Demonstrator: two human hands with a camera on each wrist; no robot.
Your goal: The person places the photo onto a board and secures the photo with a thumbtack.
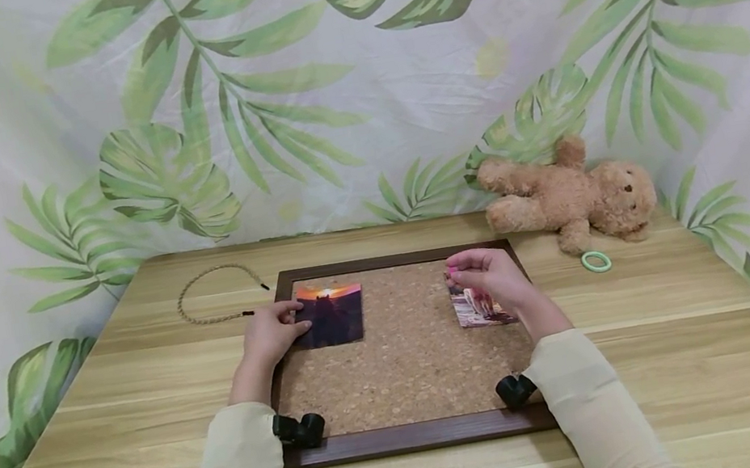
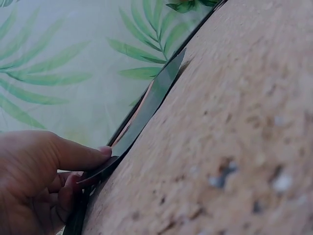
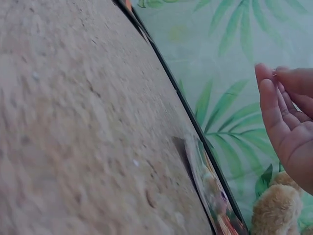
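A dark-framed cork board [image 1: 410, 359] lies on the table. My left hand [image 1: 271, 334] pinches the left edge of a sunset photo [image 1: 337, 322] between thumb and fingers at the board's upper left. In the left wrist view, that photo [image 2: 155, 100] is seen edge-on, its far end lifted slightly off the cork. My right hand [image 1: 493, 281] is raised over a second photo [image 1: 478, 307] at the upper right. In the right wrist view, the right hand's [image 3: 291, 115] thumb and fingertips meet on a tiny pin-like thing [image 3: 274, 74], mostly hidden. The second photo [image 3: 215, 191] lies apart from them.
A brown teddy bear [image 1: 571, 195] lies on its side behind the board's right corner, with a light green ring [image 1: 596, 262] close by. Left of the board is a curved braided cord [image 1: 187, 284] with black tips. A leaf-print curtain [image 1: 301, 139] hangs behind the table [image 1: 134, 436].
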